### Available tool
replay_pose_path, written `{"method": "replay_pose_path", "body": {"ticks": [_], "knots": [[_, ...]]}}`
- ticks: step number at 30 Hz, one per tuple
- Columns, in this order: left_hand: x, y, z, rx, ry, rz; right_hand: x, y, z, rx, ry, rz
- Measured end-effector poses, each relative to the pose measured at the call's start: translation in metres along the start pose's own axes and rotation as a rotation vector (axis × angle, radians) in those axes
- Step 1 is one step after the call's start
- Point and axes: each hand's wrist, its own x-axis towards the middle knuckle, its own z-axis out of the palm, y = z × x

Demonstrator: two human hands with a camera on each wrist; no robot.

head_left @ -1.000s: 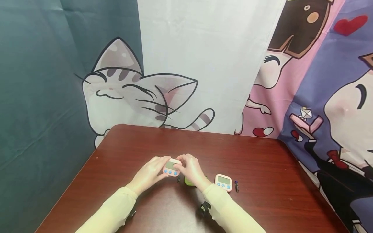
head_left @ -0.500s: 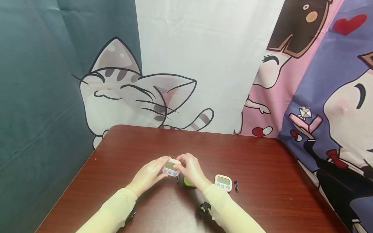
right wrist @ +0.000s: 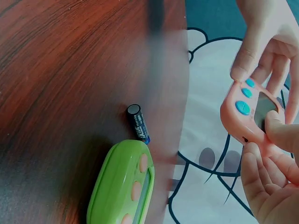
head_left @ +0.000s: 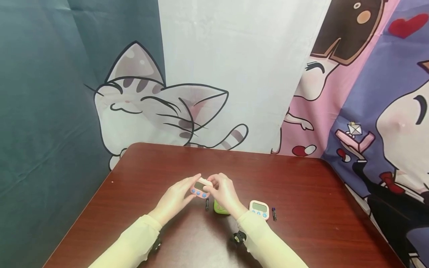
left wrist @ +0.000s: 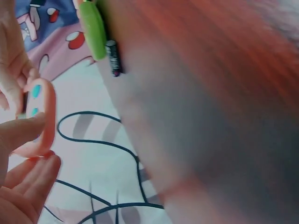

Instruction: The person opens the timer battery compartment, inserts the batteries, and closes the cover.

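A pink digital timer (head_left: 201, 189) with blue buttons and a grey screen is held above the table between both hands. My left hand (head_left: 174, 198) pinches its left side, thumb at the button end and fingers behind. My right hand (head_left: 225, 192) grips the other side, its thumb lying on the screen in the right wrist view. The timer's back is hidden. Below the hands, a green timer (right wrist: 117, 186) with orange buttons lies on the table. Beside it is a dark battery (right wrist: 138, 123).
A second pale pink timer (head_left: 259, 210) lies screen up to the right of my right forearm. Next to it is another small battery (head_left: 274, 214). The brown table (head_left: 161, 160) ends at a printed cloth backdrop (head_left: 261, 74).
Both hands have lifted the pink timer slightly up and away, and it now tilts back more. More of the green timer shows beneath the right hand.
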Motion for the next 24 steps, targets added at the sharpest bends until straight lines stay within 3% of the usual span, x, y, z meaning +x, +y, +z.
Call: {"method": "replay_pose_path", "body": {"ticks": [10, 12, 16, 19, 24], "knots": [[0.018, 0.023, -0.011, 0.000, 0.066, -0.317, -0.002, -0.005, 0.000, 0.004, 0.042, -0.029], [0.020, 0.024, -0.013, -0.032, 0.064, -0.404, -0.002, -0.005, 0.001, 0.010, 0.049, -0.027], [0.022, 0.024, -0.016, -0.191, 0.032, -0.561, -0.004, -0.006, 0.003, 0.003, 0.071, -0.032], [0.019, 0.023, -0.015, -0.286, -0.005, -0.610, -0.006, -0.009, 0.004, 0.007, 0.083, -0.035], [0.016, 0.021, -0.012, -0.298, -0.032, -0.642, -0.009, -0.015, 0.007, -0.003, 0.118, -0.058]]}}
